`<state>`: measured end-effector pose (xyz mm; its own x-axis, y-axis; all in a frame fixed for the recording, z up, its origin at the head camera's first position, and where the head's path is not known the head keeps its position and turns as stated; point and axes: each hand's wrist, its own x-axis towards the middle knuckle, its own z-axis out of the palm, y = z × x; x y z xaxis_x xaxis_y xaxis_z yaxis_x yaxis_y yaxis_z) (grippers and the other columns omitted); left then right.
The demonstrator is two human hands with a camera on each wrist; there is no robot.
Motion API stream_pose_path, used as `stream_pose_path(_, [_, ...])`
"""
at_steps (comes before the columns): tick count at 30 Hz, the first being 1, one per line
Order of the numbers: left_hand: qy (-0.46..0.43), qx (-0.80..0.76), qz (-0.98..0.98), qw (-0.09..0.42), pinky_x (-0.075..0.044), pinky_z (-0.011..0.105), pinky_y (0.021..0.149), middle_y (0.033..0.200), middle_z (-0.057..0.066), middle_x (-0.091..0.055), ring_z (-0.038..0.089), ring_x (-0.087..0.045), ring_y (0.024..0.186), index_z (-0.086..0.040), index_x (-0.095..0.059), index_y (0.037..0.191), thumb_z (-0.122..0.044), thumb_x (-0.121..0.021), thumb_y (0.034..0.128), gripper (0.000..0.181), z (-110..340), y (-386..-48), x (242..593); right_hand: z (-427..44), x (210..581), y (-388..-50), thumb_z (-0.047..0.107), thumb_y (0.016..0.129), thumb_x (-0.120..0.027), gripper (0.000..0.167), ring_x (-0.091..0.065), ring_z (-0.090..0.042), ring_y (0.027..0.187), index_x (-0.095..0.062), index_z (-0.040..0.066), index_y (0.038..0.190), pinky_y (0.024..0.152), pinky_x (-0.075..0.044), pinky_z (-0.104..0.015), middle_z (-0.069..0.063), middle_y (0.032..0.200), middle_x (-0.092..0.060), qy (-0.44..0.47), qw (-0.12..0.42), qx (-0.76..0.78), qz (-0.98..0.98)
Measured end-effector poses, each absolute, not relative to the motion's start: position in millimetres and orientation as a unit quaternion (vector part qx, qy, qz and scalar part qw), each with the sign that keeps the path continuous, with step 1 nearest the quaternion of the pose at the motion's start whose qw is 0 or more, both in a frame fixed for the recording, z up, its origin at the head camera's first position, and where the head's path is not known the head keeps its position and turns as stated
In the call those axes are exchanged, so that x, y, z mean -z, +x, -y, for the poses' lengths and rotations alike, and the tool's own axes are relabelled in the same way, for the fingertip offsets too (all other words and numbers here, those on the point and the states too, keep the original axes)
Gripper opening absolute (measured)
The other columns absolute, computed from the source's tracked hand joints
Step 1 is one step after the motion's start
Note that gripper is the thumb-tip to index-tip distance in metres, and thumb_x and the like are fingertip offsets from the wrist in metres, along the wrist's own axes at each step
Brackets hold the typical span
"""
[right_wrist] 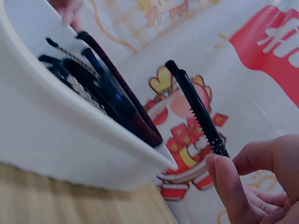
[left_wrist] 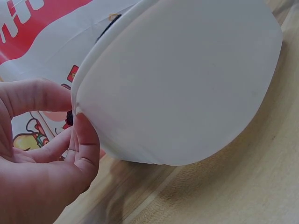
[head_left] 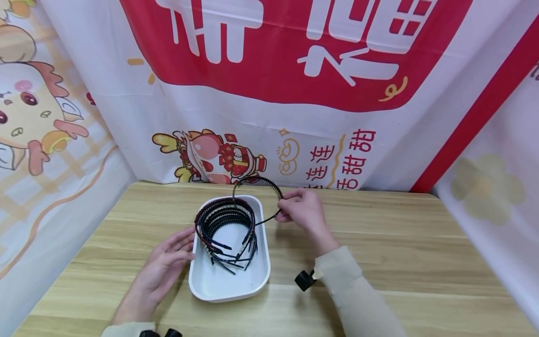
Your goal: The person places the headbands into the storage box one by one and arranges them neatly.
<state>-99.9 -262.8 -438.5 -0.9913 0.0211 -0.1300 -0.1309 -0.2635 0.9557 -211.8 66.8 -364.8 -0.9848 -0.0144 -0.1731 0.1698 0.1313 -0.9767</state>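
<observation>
My right hand (head_left: pixel 301 210) pinches a thin black toothed headband (head_left: pixel 275 187) by its side, holding it up at the right rim of a white tray (head_left: pixel 229 288). In the right wrist view a dark sparkly patch shows on this headband (right_wrist: pixel 198 109), right at the fingertips. Inside the tray, several headbands (head_left: pixel 225 215) stand nested together toward the far end, black and dark red, some with a pale pattern. My left hand (head_left: pixel 168 260) pinches the tray's left rim between thumb and fingers. A small black bit shows between those digits in the left wrist view; what it belongs to is hidden.
The tray stands on a light wooden table (head_left: pixel 400 262). A printed white and red cloth (head_left: pixel 269 93) hangs behind it, and patterned cloth (head_left: pixel 50 140) covers the left side. Small black devices (head_left: pixel 305 280) sit at the wrists.
</observation>
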Motion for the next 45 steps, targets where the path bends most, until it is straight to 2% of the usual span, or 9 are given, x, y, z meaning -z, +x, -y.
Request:
stream_pose_path(9, [-0.045,-0.793,-0.606,0.05,-0.058,0.021,0.101,0.125,-0.008,-0.069,0.01,-0.063,0.117,-0.024,-0.063,0.131,0.016,-0.057,0.0914,0.057,262,-100,439,-33,367,-201,-0.002,0.089,-0.071,0.027,-0.074,-0.015,0.057,-0.068,-0.003,0.116,0.064,-0.069,-0.036,-0.017,0.081,-0.079,0.019,0.093,0.654,-0.751])
stream_pose_path(27, [-0.047,-0.792,-0.607,0.05,-0.058,0.021,0.099,0.123,-0.008,-0.068,0.01,-0.063,0.115,-0.025,-0.064,0.129,0.016,-0.058,0.091,0.056,261,-100,440,-5,375,-194,-0.003,0.093,-0.073,0.02,-0.07,-0.014,0.051,-0.064,-0.003,0.112,0.059,-0.067,-0.031,-0.031,0.093,-0.078,0.019,0.135,0.639,-0.757])
stream_pose_path(36, [-0.049,-0.791,-0.608,0.051,-0.057,0.021,0.1,0.124,-0.008,-0.068,0.01,-0.063,0.116,-0.025,-0.064,0.129,0.016,-0.058,0.0911,0.056,260,-101,439,-6,375,-193,0.0,0.093,-0.074,0.02,-0.071,-0.015,0.05,-0.065,-0.001,0.11,0.057,-0.066,-0.032,-0.017,0.076,-0.077,0.011,0.132,0.621,-0.773])
stream_pose_path(45, [-0.047,-0.794,-0.604,0.053,-0.057,0.021,0.1,0.123,-0.009,-0.069,0.009,-0.063,0.116,-0.027,-0.067,0.128,0.016,-0.058,0.091,0.057,258,-102,439,-9,374,-190,0.002,0.092,-0.076,0.02,-0.069,-0.015,0.049,-0.066,0.0,0.11,0.054,-0.065,-0.033,-0.02,0.079,-0.077,0.003,0.127,0.609,-0.783])
